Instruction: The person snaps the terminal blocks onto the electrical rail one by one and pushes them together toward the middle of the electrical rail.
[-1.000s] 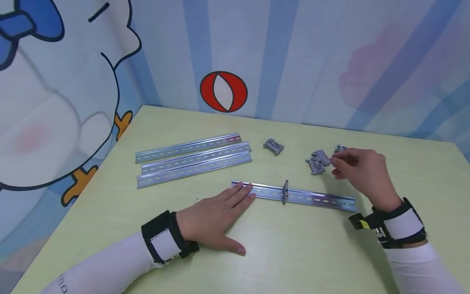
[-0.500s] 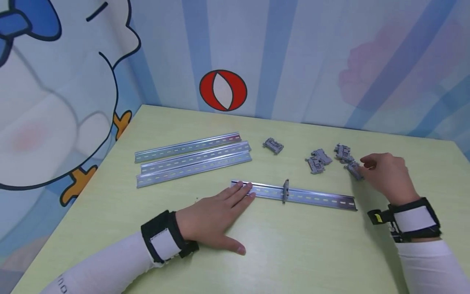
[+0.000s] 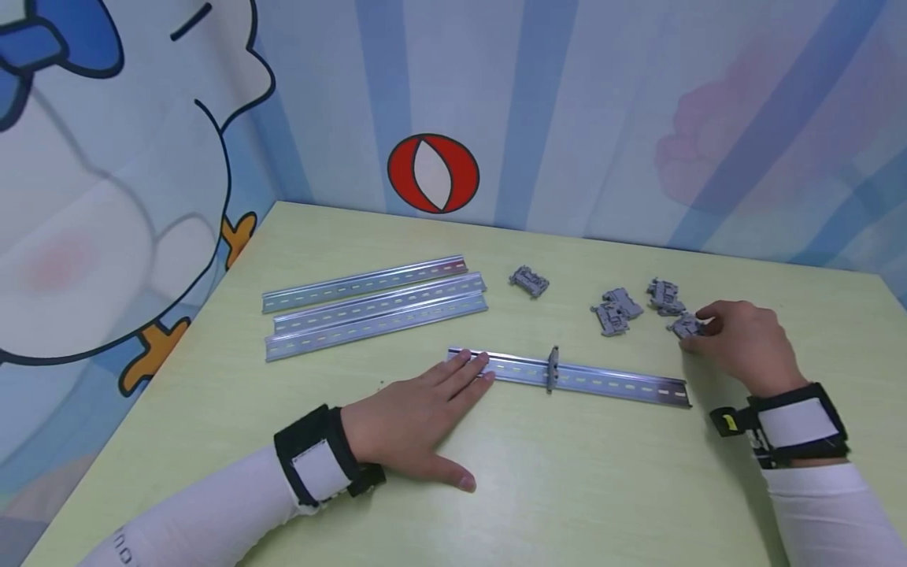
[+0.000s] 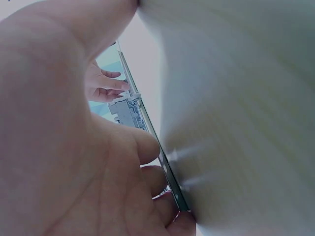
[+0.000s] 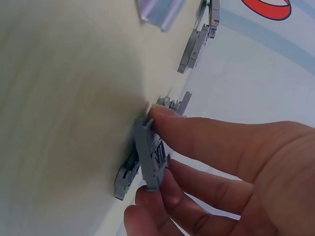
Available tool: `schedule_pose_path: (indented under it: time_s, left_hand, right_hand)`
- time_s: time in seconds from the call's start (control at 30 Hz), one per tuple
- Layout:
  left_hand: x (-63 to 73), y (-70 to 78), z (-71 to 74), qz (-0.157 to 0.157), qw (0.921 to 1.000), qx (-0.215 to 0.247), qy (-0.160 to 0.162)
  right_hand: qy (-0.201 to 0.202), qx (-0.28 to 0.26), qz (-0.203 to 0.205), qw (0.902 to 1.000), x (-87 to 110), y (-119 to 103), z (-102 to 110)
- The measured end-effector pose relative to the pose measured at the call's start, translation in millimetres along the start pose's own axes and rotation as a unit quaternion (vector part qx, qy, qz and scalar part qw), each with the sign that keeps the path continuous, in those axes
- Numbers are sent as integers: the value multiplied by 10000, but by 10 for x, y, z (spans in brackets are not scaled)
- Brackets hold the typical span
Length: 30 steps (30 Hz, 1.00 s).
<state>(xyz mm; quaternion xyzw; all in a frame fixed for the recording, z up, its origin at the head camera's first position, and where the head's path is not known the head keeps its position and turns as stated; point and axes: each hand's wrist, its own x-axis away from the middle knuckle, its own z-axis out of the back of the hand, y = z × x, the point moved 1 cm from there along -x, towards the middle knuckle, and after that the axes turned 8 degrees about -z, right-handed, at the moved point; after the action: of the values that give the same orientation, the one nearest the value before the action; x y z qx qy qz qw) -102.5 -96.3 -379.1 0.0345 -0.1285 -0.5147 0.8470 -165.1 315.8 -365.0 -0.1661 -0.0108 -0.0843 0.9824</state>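
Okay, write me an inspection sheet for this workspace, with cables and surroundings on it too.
Surface: pale yellow-green table.
Job's things: metal rail with one grey module standing across it.
Clutter: three more rails toward the left; loose modules lying beyond the front rail.
Hands: left hand rests fingers on the front rail's left end; right hand pinches another module.
Cables: nothing seen.
Surroundings: blue striped backdrop with cartoon prints.
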Motion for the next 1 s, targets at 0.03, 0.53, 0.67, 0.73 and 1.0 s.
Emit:
schedule_pose_path:
  time_s: [0.03, 0.53, 0.67, 0.73, 1.0]
  left_hand:
    - [-1, -1, 0, 0, 10000, -1, 1]
    - [-9, 2, 10, 31, 10000, 14, -46]
    - [-7, 4, 9, 26, 10000, 44, -45]
    - [-7, 4, 9, 18, 10000, 51, -29]
    - [-9, 3, 16, 44, 10000, 32, -65]
  right_hand:
    - [11, 9, -20, 10000, 2, -3, 3]
    - [-374, 119, 430, 9983, 93, -26, 180]
    - [-622, 199, 389, 9971, 107, -30, 220]
    - [-778, 213, 363, 9961, 113, -37, 237]
    - [-1634, 69, 247, 9862, 162, -83, 328]
